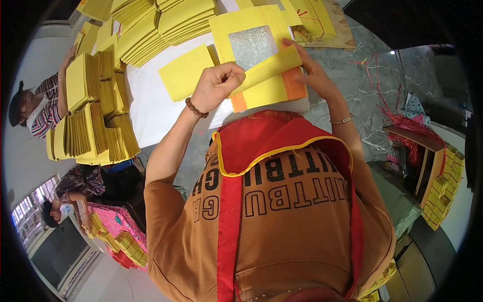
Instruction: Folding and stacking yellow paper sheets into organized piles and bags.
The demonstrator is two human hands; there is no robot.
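Note:
In front of me lies a yellow paper sheet [221,30] with a silver foil square and an orange patch. One strip of yellow paper [271,67] is curled over across it, hiding part of the foil. My left hand [220,83] is closed in a pinch on the left end of this strip. At the other end, my right hand [313,73] has its fingers along the far edge and its thumb by the near edge, holding the paper between them. Left of the sheet lies another piece of folded yellow paper [186,73].
Thick stacks of folded yellow paper [83,83] line the white table [143,108] at left and back. A co-worker [48,108] reaches to the left stacks; another person [75,196] handles yellow paper at a pink-covered table [121,221]. Red strings [385,95] hang at right.

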